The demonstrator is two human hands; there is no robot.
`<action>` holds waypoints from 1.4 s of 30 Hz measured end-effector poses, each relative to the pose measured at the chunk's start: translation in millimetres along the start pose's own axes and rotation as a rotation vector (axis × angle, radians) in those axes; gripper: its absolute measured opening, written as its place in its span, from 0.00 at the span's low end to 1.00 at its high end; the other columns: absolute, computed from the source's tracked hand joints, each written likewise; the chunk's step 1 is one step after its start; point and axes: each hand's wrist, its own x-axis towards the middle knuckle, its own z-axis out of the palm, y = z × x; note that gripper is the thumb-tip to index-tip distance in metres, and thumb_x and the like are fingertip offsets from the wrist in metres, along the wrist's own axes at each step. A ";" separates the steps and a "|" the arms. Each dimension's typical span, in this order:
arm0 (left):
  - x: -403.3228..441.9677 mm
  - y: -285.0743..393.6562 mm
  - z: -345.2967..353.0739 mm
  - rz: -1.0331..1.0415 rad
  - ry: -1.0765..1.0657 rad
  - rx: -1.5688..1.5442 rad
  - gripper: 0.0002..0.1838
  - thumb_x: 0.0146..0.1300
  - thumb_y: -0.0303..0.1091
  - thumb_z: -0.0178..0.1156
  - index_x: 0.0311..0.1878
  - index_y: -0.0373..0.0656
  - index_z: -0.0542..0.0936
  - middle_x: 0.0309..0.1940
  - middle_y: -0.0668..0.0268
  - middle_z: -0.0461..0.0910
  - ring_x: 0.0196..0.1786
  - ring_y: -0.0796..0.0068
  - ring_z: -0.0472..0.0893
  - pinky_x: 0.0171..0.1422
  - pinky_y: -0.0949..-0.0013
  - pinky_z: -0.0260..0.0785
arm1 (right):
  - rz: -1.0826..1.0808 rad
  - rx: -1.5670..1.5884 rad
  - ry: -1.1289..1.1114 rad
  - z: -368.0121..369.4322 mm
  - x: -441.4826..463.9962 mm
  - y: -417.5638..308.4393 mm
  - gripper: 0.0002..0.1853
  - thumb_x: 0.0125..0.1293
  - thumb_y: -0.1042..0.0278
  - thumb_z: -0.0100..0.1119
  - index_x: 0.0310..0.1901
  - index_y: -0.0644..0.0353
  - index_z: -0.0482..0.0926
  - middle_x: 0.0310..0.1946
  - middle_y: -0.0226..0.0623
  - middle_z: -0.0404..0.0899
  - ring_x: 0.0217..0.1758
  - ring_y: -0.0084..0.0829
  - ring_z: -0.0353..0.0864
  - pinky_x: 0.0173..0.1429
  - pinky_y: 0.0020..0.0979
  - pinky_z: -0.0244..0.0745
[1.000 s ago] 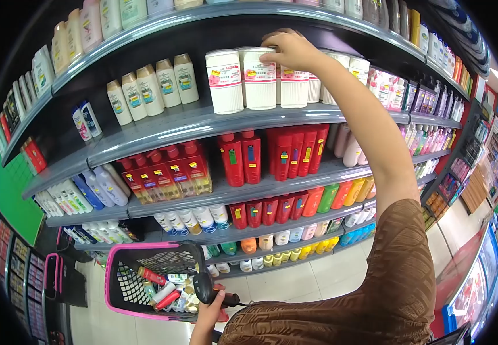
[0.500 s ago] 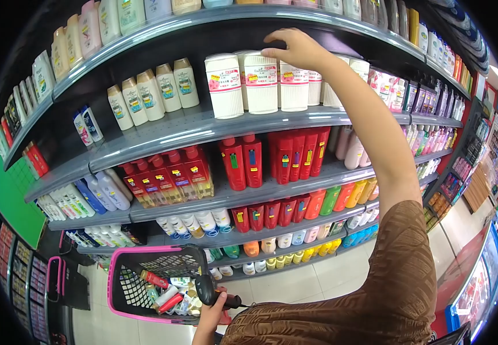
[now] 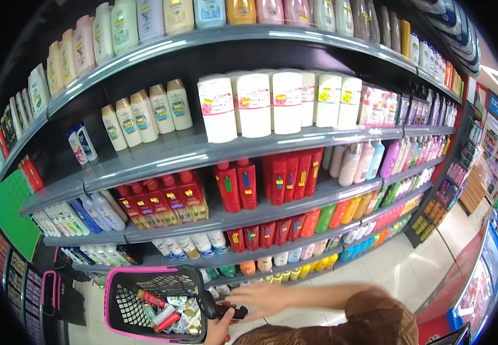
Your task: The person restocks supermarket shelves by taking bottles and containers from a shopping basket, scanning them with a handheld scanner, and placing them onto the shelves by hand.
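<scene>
- Black grip (image 3: 207, 305): low in front of me, at the basket's right edge. Scanner or handle, can't tell.
- My left hand (image 3: 220, 329) has it: thumb laid along it, fingers grasping, though most of them are hidden.
- My right hand (image 3: 263, 299) is just above the grip, fingers loosely stretched out and blurred, nothing visible in them. Touching or just apart, can't tell.
- Step in hand, my read: bringing both hands together at the grip.
- Next move, as I judge it, calls for keeping the left hold firm and settling the right fingers before anything shifts; the blur suggests the right hand needs slowing first.
- Basket (image 3: 151, 268): pink rim, black mesh, just left of the grip. Mixed bottles and tubes (image 3: 168, 316) piled inside, some red, some white.
- White tubs (image 3: 253, 105): standing in a row on the shelf (image 3: 162, 155) above, well apart from both hands. Pale bottles (image 3: 143, 117) left of them, red bottles (image 3: 226, 185) one shelf down.
- Versus half a second ago: right hand was up at the tubs, now down by the grip; tubs unblocked. Left hand still on the grip. View has tipped up, so more of the top row shows.
</scene>
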 end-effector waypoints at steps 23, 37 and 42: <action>-224.7 -11.7 -296.1 -0.063 0.049 0.291 0.22 0.69 0.29 0.65 0.63 0.31 0.76 0.51 0.58 0.85 0.51 0.74 0.83 0.56 0.71 0.75 | 0.552 0.728 0.149 254.8 149.3 -232.5 0.28 0.65 0.56 0.67 0.62 0.63 0.75 0.47 0.56 0.84 0.51 0.52 0.85 0.55 0.44 0.78; -270.7 3.2 -401.0 -0.034 0.121 0.303 0.23 0.69 0.30 0.65 0.64 0.30 0.76 0.50 0.60 0.84 0.51 0.75 0.81 0.60 0.70 0.73 | 0.859 0.666 0.299 272.1 188.5 -285.7 0.30 0.63 0.58 0.70 0.63 0.64 0.73 0.48 0.48 0.83 0.51 0.37 0.82 0.60 0.38 0.76; -254.4 19.6 -401.6 -0.044 0.132 0.250 0.23 0.68 0.31 0.66 0.64 0.31 0.76 0.50 0.60 0.84 0.52 0.73 0.81 0.59 0.69 0.73 | 0.981 0.692 0.444 272.1 192.8 -238.6 0.28 0.64 0.58 0.68 0.61 0.64 0.73 0.44 0.46 0.83 0.48 0.40 0.83 0.55 0.40 0.76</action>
